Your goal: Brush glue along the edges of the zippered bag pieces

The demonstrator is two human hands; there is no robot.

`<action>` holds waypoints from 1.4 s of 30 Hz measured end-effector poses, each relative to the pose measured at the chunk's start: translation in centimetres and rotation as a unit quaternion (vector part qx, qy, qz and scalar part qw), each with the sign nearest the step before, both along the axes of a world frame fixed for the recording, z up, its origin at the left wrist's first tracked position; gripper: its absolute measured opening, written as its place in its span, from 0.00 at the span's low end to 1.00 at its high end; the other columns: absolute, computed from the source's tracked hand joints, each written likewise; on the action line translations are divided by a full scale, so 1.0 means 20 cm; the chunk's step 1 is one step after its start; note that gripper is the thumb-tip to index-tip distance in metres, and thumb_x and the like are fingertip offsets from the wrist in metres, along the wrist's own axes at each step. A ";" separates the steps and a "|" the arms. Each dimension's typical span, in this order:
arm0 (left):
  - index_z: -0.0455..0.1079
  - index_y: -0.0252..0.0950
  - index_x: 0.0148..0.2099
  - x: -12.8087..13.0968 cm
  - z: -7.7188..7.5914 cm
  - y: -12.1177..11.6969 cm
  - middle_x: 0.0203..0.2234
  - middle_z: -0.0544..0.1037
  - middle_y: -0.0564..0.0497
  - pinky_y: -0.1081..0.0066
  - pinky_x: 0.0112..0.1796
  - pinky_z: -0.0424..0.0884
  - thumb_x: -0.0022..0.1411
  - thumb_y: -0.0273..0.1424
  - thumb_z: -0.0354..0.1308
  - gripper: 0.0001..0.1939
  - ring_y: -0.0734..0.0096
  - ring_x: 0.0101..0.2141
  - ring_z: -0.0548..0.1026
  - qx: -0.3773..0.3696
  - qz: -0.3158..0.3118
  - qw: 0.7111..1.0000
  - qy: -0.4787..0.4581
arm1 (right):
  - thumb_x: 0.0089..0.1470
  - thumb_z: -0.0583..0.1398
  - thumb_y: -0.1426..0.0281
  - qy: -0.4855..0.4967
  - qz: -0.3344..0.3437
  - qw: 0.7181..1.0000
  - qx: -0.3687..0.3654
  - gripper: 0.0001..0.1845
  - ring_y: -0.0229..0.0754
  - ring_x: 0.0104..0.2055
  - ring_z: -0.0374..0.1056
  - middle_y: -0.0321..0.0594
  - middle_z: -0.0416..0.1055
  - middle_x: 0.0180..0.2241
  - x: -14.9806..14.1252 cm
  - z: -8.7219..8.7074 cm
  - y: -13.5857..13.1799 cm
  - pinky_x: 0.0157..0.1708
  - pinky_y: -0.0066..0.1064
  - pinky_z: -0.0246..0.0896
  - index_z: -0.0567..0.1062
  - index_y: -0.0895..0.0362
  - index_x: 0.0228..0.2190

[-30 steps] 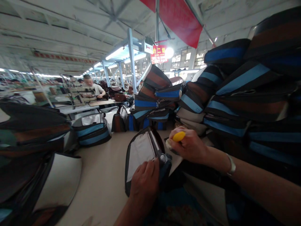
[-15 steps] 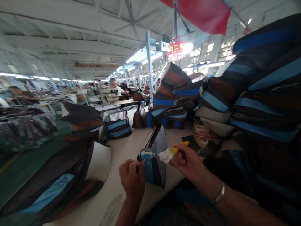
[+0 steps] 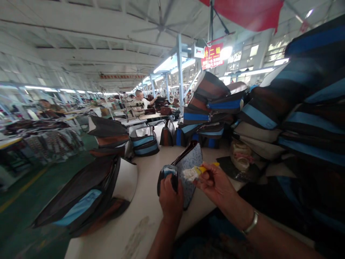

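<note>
My left hand [image 3: 171,198] is closed over the near end of a small dark bag [image 3: 161,181] with a light-blue stripe, which stands on the table. The bag's speckled grey side panel [image 3: 191,162] faces right. In my right hand [image 3: 215,184] is a yellow-handled brush [image 3: 199,169], pinched between thumb and fingers. Its bristles are thickly coated in white, paste-like stuff and lie close to the speckled panel; whether they touch it I cannot tell. My left palm and part of the bag's end are hidden behind the fingers.
Unfinished striped bags [image 3: 83,194] lie at the left of the pale table [image 3: 142,212]. Tall bag stacks [image 3: 299,93] crowd the right. A plastic-wrapped container [image 3: 242,160] sits on dark material near my right hand. Further off, a person [image 3: 142,100] works among machines.
My left hand has moved from the bag's edge to wrap over its striped end, which now looks pressed in and turned. The brush remains beside the panel. My view has swung slightly left.
</note>
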State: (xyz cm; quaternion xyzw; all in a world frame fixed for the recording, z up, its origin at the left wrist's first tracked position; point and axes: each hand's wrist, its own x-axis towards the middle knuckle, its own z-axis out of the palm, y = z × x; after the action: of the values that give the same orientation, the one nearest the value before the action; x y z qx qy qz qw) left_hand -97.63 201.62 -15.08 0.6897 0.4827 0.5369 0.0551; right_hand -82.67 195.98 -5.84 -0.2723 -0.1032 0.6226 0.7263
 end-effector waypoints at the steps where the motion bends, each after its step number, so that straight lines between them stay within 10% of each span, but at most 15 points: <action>1: 0.68 0.31 0.51 0.00 0.02 0.03 0.40 0.74 0.41 0.58 0.44 0.72 0.66 0.37 0.54 0.17 0.57 0.43 0.74 -0.011 -0.024 1.000 -0.016 | 0.47 0.67 0.70 -0.028 -0.019 0.999 0.012 0.14 0.28 0.13 0.47 0.26 0.59 0.12 0.02 0.02 0.00 0.31 0.35 0.71 0.67 0.58 0.20; 5: 0.73 0.36 0.47 -0.05 0.17 0.06 0.39 0.76 0.47 0.68 0.42 0.72 0.66 0.35 0.53 0.13 0.66 0.39 0.76 -0.036 -0.112 0.993 -0.032 | 0.45 0.70 0.68 -0.197 -0.161 0.963 0.084 0.12 0.29 0.17 0.53 0.28 0.61 0.15 0.11 0.16 -0.02 0.23 0.22 0.61 0.71 0.59 0.22; 10: 0.75 0.38 0.46 -0.09 0.44 -0.09 0.35 0.77 0.52 0.73 0.38 0.69 0.64 0.39 0.55 0.14 0.68 0.37 0.75 -0.155 -0.202 0.962 -0.096 | 0.55 0.64 0.67 -0.434 -0.213 0.853 0.197 0.06 0.33 0.22 0.59 0.30 0.63 0.20 0.11 0.35 -0.09 0.24 0.24 0.59 0.74 0.55 0.28; 19: 0.76 0.36 0.48 -0.08 0.55 -0.22 0.30 0.75 0.53 0.74 0.33 0.66 0.60 0.43 0.59 0.19 0.68 0.33 0.71 -0.272 -0.250 0.909 -0.192 | 0.59 0.57 0.74 -0.741 -0.270 0.486 0.377 0.05 0.42 0.33 0.68 0.36 0.70 0.29 0.04 0.47 -0.04 0.51 0.43 0.64 0.70 0.54 0.32; 24: 0.75 0.36 0.48 -0.09 0.53 -0.19 0.30 0.76 0.53 0.74 0.32 0.66 0.58 0.43 0.61 0.20 0.69 0.31 0.71 -0.281 -0.272 0.898 -0.200 | 0.61 0.56 0.74 -0.717 -0.271 0.516 0.382 0.04 0.39 0.34 0.69 0.34 0.70 0.30 0.04 0.48 -0.06 0.51 0.41 0.64 0.70 0.54 0.34; 28: 0.75 0.35 0.48 -0.10 0.51 -0.18 0.29 0.76 0.52 0.74 0.31 0.66 0.58 0.44 0.61 0.21 0.68 0.31 0.72 -0.282 -0.258 0.902 -0.199 | 0.61 0.55 0.73 -0.756 -0.246 0.468 0.387 0.04 0.40 0.32 0.68 0.36 0.70 0.29 0.04 0.46 -0.04 0.48 0.41 0.66 0.70 0.54 0.33; 32: 0.74 0.36 0.49 -0.11 0.51 -0.18 0.30 0.76 0.53 0.74 0.32 0.67 0.57 0.46 0.61 0.23 0.68 0.32 0.72 -0.299 -0.257 0.898 -0.194 | 0.62 0.55 0.72 -0.725 -0.257 0.523 0.367 0.06 0.40 0.33 0.68 0.37 0.70 0.30 0.04 0.43 -0.02 0.47 0.38 0.67 0.69 0.54 0.32; 36: 0.75 0.37 0.48 -0.12 0.51 -0.21 0.27 0.75 0.55 0.74 0.29 0.67 0.57 0.47 0.61 0.23 0.68 0.30 0.71 -0.304 -0.226 0.905 -0.196 | 0.60 0.55 0.73 -0.762 -0.247 0.459 0.383 0.05 0.40 0.32 0.68 0.38 0.72 0.29 0.03 0.41 0.01 0.48 0.40 0.66 0.69 0.55 0.31; 42: 0.76 0.40 0.47 -0.21 0.54 0.06 0.35 0.78 0.53 0.68 0.40 0.70 0.59 0.44 0.58 0.19 0.61 0.38 0.74 -0.179 -0.220 0.958 -0.037 | 0.62 0.58 0.68 -0.669 -0.341 0.597 0.284 0.08 0.42 0.36 0.70 0.37 0.71 0.30 0.15 0.48 -0.11 0.36 0.33 0.67 0.72 0.53 0.29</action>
State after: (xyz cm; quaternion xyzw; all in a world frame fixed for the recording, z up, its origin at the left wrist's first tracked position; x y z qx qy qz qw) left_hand -101.90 202.82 -4.35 0.7377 0.4044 0.4415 0.3121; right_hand -79.74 193.80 3.82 -0.4073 -0.6314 -0.0874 0.6540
